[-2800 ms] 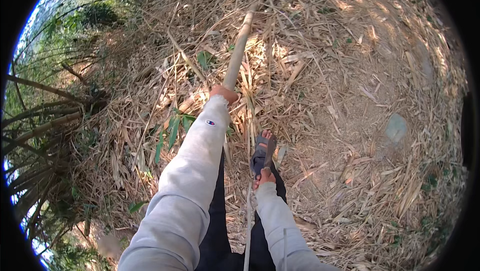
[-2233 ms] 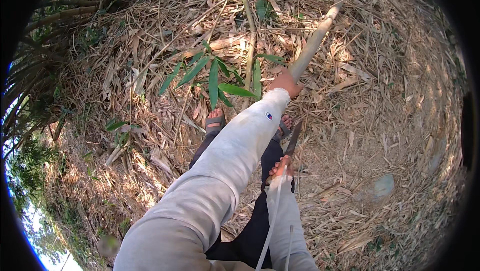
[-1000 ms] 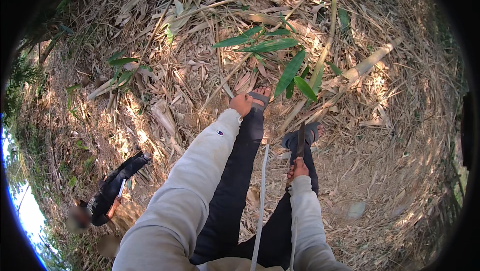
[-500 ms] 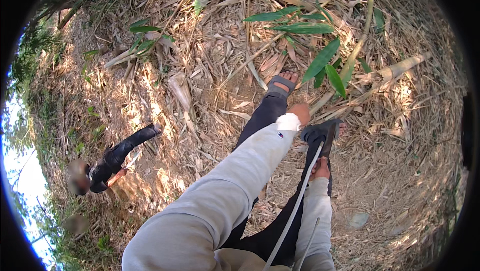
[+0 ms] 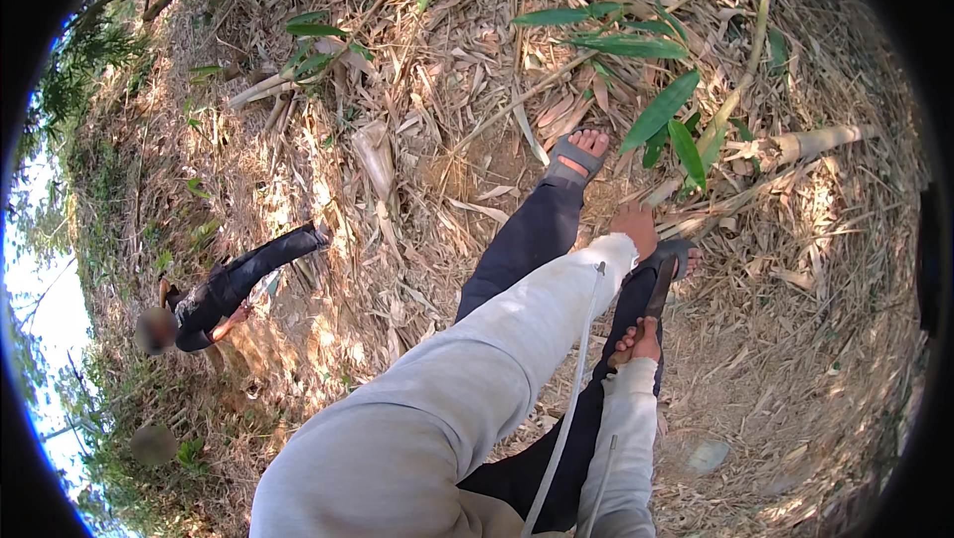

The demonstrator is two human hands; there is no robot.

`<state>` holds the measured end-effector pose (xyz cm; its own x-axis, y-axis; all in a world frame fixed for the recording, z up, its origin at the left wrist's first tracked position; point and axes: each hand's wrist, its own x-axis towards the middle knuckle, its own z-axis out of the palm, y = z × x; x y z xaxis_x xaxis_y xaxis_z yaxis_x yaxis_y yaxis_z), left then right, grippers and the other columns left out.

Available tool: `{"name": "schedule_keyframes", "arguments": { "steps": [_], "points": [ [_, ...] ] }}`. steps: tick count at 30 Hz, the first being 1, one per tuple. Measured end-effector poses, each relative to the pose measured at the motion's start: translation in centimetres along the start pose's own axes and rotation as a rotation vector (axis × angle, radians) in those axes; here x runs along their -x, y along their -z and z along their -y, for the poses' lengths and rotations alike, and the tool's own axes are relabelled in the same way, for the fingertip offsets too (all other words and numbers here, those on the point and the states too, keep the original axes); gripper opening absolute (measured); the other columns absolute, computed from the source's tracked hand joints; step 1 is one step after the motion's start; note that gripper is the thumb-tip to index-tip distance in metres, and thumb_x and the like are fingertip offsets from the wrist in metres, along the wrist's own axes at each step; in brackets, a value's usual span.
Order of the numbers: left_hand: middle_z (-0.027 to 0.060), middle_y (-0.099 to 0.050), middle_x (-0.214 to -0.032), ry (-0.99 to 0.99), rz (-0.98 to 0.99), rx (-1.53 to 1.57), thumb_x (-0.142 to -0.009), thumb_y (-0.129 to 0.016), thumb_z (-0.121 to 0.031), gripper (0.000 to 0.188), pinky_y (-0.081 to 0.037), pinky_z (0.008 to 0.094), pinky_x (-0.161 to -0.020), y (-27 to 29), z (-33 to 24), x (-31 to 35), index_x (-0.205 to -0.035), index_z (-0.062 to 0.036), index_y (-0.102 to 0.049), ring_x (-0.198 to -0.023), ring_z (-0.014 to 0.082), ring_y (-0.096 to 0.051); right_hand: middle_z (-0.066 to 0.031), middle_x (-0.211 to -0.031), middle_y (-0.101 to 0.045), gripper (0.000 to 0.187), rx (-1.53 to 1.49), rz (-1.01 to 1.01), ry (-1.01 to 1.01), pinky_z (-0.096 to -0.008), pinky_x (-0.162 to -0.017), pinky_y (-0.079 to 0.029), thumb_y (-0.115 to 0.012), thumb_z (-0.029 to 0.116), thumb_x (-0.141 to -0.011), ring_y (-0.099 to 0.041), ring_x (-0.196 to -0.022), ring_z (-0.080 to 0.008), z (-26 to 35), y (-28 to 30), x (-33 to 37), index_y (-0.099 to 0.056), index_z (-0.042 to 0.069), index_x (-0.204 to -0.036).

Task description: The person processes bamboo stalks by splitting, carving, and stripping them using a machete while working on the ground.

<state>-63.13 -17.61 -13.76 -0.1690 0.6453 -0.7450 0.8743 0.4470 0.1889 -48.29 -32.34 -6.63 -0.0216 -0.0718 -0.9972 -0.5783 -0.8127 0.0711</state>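
My left hand is closed around the lower end of a thin bamboo stalk. That stalk slants up and away to the right, with long green leaves beside it. My own forearm hides part of the grip. Nearer to me, my right hand grips a machete by its handle. Its dark blade points away from me, over my trouser leg and close to my right sandal. My left sandal rests on the ground beyond my left hand.
A thicker cut bamboo piece lies at the far right. Dry leaves and thin branches cover the ground. On the left, another person in dark clothes stands some way off. Pale cords hang in front of me.
The view has shifted, so the ground appears further right. My left hand has moved slightly right and forward along the stalk. My right hand still holds the machete, almost unmoved.
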Motion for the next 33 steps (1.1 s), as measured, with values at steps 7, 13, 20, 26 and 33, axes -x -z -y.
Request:
{"name": "schedule_keyframes", "arguments": {
  "steps": [7, 13, 20, 26, 33],
  "points": [
    [0.0274, -0.041, -0.134, 0.085, -0.221, -0.142, -0.072, -0.077, -0.027, 0.073, -0.044, 0.0482, -0.097, -11.1, 0.2, -7.6, -0.129, 0.0014, -0.041, -0.121, 0.0417, -0.048, 0.0008, -0.066, -0.047, 0.027, -0.12, 0.098, -0.044, -0.027, -0.044, -0.035, -0.056, 0.039, -0.097, -0.04, -0.048, -0.01, 0.4, 1.3, -5.2, -0.054, 0.013, -0.104],
    [0.0286, -0.065, -0.101, 0.002, 0.141, 0.177, -0.082, -0.066, -0.022, 0.048, -0.051, 0.047, -0.086, -10.6, 5.2, -9.6, -0.114, 0.0079, -0.046, -0.099, 0.0423, -0.064, 0.0016, -0.064, -0.044, 0.027, -0.211, 0.063, -0.081, -0.0254, -0.038, -0.035, -0.053, 0.039, -0.098, -0.039, -0.045, -0.0089, 0.2, 1.0, -6.1, -0.053, 0.012, -0.101],
    [0.0332, -0.065, -0.097, -0.08, 0.151, 0.267, -0.085, -0.057, -0.022, 0.046, -0.051, 0.0502, -0.084, 1.3, 0.9, -5.4, -0.114, 0.0132, -0.047, -0.092, 0.0456, -0.065, -0.0007, -0.065, -0.046, 0.022, -0.125, 0.003, -0.03, -0.0296, -0.043, -0.036, -0.058, 0.034, -0.094, -0.04, -0.047, -0.0114, -0.8, -0.7, -2.8, -0.051, 0.013, -0.1],
    [0.0326, -0.065, -0.096, -0.213, 0.083, 0.198, -0.086, -0.062, -0.035, 0.052, -0.053, 0.048, -0.082, 18.6, -5.1, 4.5, -0.107, 0.012, -0.054, -0.089, 0.0455, -0.066, -0.0014, -0.058, -0.044, 0.024, -0.087, -0.074, 0.011, -0.03, -0.038, -0.034, -0.057, 0.035, -0.096, -0.038, -0.043, -0.0128, -1.8, -1.9, 7.7, -0.054, 0.011, -0.09],
    [0.0303, -0.059, -0.119, -0.309, 0.043, -0.228, -0.09, -0.056, -0.051, 0.07, -0.046, 0.0441, -0.096, 35.4, -4.1, 29.8, -0.134, 0.0026, -0.044, -0.114, 0.0404, -0.058, -0.004, -0.056, -0.046, 0.031, 0.287, -0.281, 0.1, -0.0384, -0.039, -0.039, -0.058, 0.04, -0.092, -0.044, -0.042, -0.0186, -9.9, 9.3, 31.5, -0.05, 0.011, -0.085]
  ]
}}
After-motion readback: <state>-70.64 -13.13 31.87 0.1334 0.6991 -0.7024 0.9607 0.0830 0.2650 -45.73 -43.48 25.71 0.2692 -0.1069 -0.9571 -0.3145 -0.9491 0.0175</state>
